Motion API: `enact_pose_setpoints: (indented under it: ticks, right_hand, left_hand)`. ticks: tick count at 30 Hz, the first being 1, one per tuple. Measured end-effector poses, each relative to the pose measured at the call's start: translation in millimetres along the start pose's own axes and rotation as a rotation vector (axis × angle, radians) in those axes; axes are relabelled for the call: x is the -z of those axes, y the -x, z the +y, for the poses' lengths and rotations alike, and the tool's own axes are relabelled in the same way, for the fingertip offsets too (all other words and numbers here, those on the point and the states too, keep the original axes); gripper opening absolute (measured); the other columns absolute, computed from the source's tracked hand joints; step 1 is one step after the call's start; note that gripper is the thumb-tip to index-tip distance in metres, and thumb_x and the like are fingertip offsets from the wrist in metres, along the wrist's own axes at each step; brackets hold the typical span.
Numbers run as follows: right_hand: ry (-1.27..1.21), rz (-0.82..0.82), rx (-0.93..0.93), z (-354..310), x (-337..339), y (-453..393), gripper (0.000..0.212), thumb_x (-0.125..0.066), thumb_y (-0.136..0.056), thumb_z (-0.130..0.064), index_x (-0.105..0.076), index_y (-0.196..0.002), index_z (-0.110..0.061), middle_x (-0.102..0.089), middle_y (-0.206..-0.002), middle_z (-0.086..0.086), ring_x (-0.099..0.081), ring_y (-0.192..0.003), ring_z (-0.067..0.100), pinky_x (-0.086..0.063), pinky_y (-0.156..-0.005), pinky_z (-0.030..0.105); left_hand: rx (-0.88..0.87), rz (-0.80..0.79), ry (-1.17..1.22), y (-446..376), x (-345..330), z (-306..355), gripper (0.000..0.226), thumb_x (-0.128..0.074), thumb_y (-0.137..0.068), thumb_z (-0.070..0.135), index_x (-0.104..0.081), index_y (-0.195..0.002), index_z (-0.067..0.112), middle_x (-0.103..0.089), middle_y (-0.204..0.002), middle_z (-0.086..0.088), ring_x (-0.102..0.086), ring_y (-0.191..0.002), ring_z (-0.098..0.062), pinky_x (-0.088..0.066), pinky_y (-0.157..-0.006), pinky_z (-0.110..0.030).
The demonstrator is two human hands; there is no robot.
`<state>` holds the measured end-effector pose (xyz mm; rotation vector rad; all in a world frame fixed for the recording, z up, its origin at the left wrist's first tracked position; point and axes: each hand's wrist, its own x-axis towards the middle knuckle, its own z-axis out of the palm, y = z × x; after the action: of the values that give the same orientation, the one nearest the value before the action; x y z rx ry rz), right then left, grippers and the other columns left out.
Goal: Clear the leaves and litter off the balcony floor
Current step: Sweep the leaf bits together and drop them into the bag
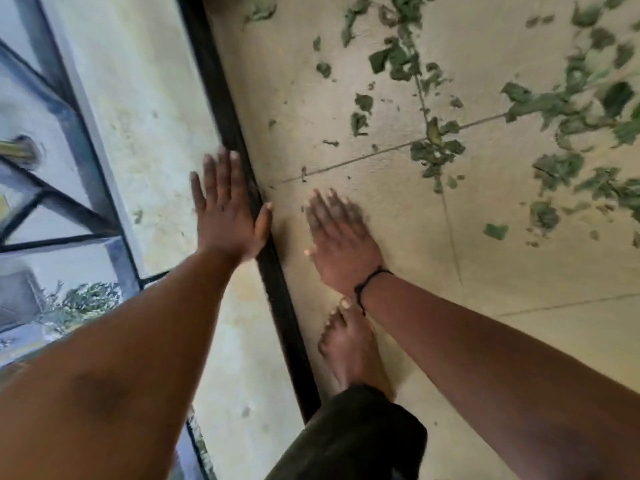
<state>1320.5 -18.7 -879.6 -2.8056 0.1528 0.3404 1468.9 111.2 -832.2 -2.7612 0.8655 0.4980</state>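
Note:
Green leaves (433, 150) and torn leaf scraps lie scattered over the pale tiled balcony floor (363, 209), thickest toward the upper right (568, 109). My left hand (227, 213) is stretched out flat with straight fingers over the low wall and the black skirting strip (273, 268); it holds nothing. My right hand (341, 237), a black band at its wrist, is flat with straight fingers just above or on the floor beside the strip, empty. The nearest leaf bits lie a short way beyond its fingertips.
A cream low wall (149, 126) with a dark metal railing (52, 188) above it runs along the left. My bare foot (349, 348) and dark trouser leg (356, 441) stand on the floor right below my right wrist. Tile joints cross the floor.

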Motion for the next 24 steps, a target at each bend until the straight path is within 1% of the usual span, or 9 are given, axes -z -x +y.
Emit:
enact_pose_setpoints:
  ticks: [5, 8, 10, 12, 15, 17, 20, 22, 24]
  right_hand:
    - [0.129, -0.145, 0.128, -41, -10, -54, 0.062, -0.012, -0.098, -0.025, 0.014, -0.152, -0.010, 0.020, -0.162, 0.008, 0.018, -0.148, 0.034, 0.026, -0.112, 0.047]
    - [0.161, -0.190, 0.231, -26, -27, -73, 0.066, -0.015, -0.103, -0.044, 0.022, -0.148, -0.011, 0.026, -0.159, 0.006, 0.021, -0.147, 0.031, 0.030, -0.110, 0.046]
    - [0.134, -0.170, 0.209, -1, -31, -73, 0.079, -0.019, -0.099, -0.059, 0.015, -0.151, -0.011, 0.020, -0.158, 0.007, 0.012, -0.150, 0.030, 0.021, -0.115, 0.044]
    - [0.125, -0.173, 0.097, 25, -27, -69, 0.085, -0.019, -0.096, -0.066, 0.009, -0.153, -0.009, 0.014, -0.159, 0.010, 0.006, -0.150, 0.030, 0.012, -0.119, 0.044]
    - [0.100, -0.156, -0.178, 71, -11, -58, 0.087, -0.017, -0.095, -0.066, 0.013, -0.153, -0.008, 0.018, -0.160, 0.014, 0.010, -0.149, 0.033, 0.011, -0.119, 0.044]
    - [0.097, -0.133, -0.373, 104, 5, -49, 0.090, -0.017, -0.094, -0.067, 0.008, -0.154, -0.004, 0.008, -0.162, 0.019, 0.004, -0.149, 0.036, 0.009, -0.119, 0.044]
    - [0.067, -0.110, -0.622, 133, 23, -44, 0.096, -0.013, -0.092, -0.070, -0.003, -0.152, 0.004, -0.003, -0.160, 0.027, -0.003, -0.148, 0.042, -0.002, -0.120, 0.056]
    - [0.084, -0.115, -0.536, 116, 29, -57, 0.095, -0.018, -0.093, -0.068, -0.006, -0.152, 0.006, -0.004, -0.159, 0.029, -0.006, -0.147, 0.044, -0.001, -0.120, 0.056]
    - [0.094, -0.129, -0.241, 79, 25, -78, 0.091, -0.026, -0.095, -0.063, -0.001, -0.153, 0.002, 0.004, -0.160, 0.024, 0.000, -0.148, 0.041, 0.005, -0.119, 0.050]
  left_hand:
    - [-0.073, -0.011, 0.079, -4, -5, -7, 0.088, -0.030, -0.088, 0.050, -0.002, -0.155, 0.001, 0.000, -0.164, -0.018, 0.004, -0.152, -0.031, 0.003, -0.122, -0.049]
    - [-0.061, -0.022, 0.054, -5, -7, -14, 0.090, -0.027, -0.085, 0.051, 0.002, -0.155, 0.003, 0.010, -0.163, -0.013, 0.013, -0.151, -0.025, 0.004, -0.123, -0.047]
    - [-0.068, -0.011, 0.043, -6, -9, -16, 0.090, -0.027, -0.085, 0.052, 0.004, -0.155, 0.005, 0.018, -0.160, -0.009, 0.020, -0.148, -0.020, 0.005, -0.122, -0.046]
    - [-0.062, -0.013, 0.038, -7, -11, -20, 0.091, -0.025, -0.085, 0.055, 0.010, -0.154, 0.007, 0.023, -0.158, -0.008, 0.026, -0.146, -0.018, 0.007, -0.122, -0.045]
    - [-0.066, -0.032, 0.020, -8, -11, -21, 0.091, -0.021, -0.085, 0.058, 0.017, -0.151, 0.009, 0.028, -0.157, -0.008, 0.031, -0.144, -0.021, 0.008, -0.122, -0.046]
    - [-0.071, -0.044, 0.028, -7, -10, -20, 0.091, -0.019, -0.085, 0.059, 0.017, -0.151, 0.009, 0.028, -0.157, -0.009, 0.030, -0.145, -0.022, 0.007, -0.122, -0.047]
    - [-0.065, -0.054, 0.036, -8, -9, -19, 0.091, -0.016, -0.085, 0.060, 0.017, -0.151, 0.008, 0.029, -0.157, -0.010, 0.029, -0.146, -0.023, 0.009, -0.122, -0.046]
    - [-0.062, -0.067, 0.033, -7, -7, -19, 0.091, -0.014, -0.085, 0.060, 0.017, -0.152, 0.008, 0.029, -0.157, -0.010, 0.029, -0.146, -0.023, 0.010, -0.122, -0.046]
    - [-0.059, -0.062, 0.040, -7, -7, -18, 0.090, -0.014, -0.085, 0.059, 0.017, -0.152, 0.008, 0.031, -0.157, -0.009, 0.029, -0.147, -0.023, 0.011, -0.121, -0.046]
